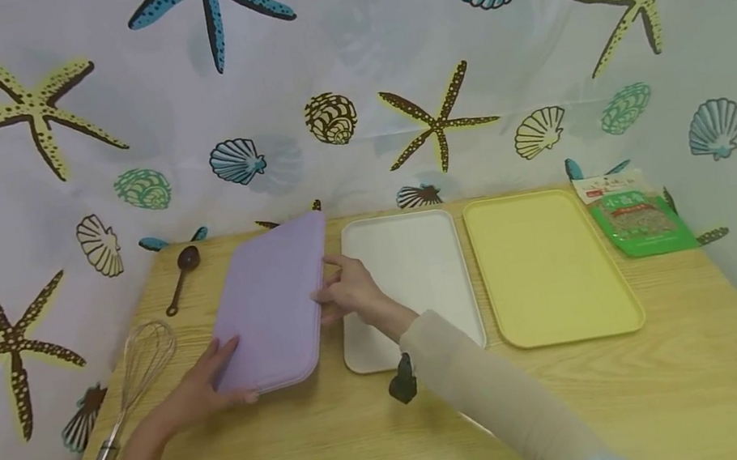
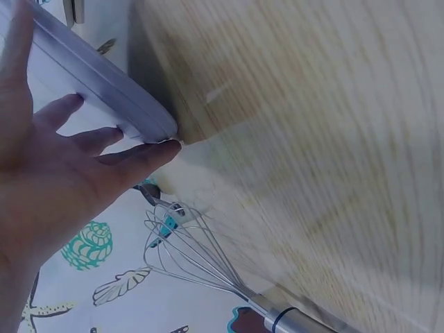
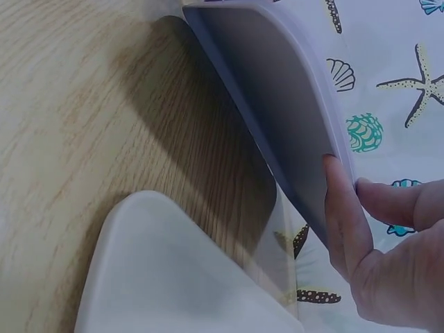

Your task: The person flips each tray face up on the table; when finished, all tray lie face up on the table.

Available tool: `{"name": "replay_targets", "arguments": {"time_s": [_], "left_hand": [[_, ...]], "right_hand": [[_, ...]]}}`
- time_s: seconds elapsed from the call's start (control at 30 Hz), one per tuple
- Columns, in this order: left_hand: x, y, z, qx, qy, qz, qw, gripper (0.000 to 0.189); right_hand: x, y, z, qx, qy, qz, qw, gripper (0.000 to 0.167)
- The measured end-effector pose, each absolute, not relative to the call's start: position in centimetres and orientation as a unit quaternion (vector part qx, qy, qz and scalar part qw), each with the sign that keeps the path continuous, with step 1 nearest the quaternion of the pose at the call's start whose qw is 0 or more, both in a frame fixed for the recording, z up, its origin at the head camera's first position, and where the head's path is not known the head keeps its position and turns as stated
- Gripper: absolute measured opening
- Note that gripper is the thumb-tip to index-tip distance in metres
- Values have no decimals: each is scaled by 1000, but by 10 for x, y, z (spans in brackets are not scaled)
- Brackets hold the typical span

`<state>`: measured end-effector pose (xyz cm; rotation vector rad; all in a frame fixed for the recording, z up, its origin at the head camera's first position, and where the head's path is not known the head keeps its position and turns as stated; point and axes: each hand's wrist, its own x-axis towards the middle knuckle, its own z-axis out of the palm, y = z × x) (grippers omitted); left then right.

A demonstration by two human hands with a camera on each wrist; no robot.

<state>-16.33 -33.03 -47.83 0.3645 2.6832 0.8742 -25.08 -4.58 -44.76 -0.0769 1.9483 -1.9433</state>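
A purple tray (image 1: 273, 306) is tilted, its right side raised from the wooden table. My right hand (image 1: 353, 290) pinches that raised edge, the thumb on one face and the fingers (image 3: 340, 208) on the underside. At the tray's near left corner, my left hand (image 1: 199, 383) spreads its fingers fairly straight and touches the lower edge. In the left wrist view, the fingertips (image 2: 163, 154) lie against the tray's rim. A white tray (image 1: 416, 287) lies flat beside the purple one, partly behind my right forearm.
A yellow tray (image 1: 552, 263) lies right of the white one, and a green and white packet (image 1: 640, 215) is at the far right. Along the left edge lie a whisk (image 1: 115, 431) and a dark spoon (image 1: 184, 275). A patterned curtain (image 1: 336, 46) closes off the back and sides.
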Motion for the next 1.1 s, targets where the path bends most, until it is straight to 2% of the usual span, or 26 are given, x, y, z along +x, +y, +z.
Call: {"name": "replay_targets", "arguments": {"time_s": [0.13, 0.4, 0.77, 1.1], "left_hand": [[-157, -327, -478, 119, 940, 288, 137, 108], [-145, -318, -470, 119, 957, 248, 94, 95], [-130, -304, -461, 99, 956, 266, 70, 84], [-118, -269, -445, 144, 948, 282, -38, 72]], "right_hand": [[-251, -47, -446, -26, 693, -694, 195, 75], [-251, -47, -439, -41, 674, -709, 202, 72], [-250, -46, -426, -51, 651, -728, 209, 72], [-252, -47, -416, -53, 623, -754, 201, 77]]}}
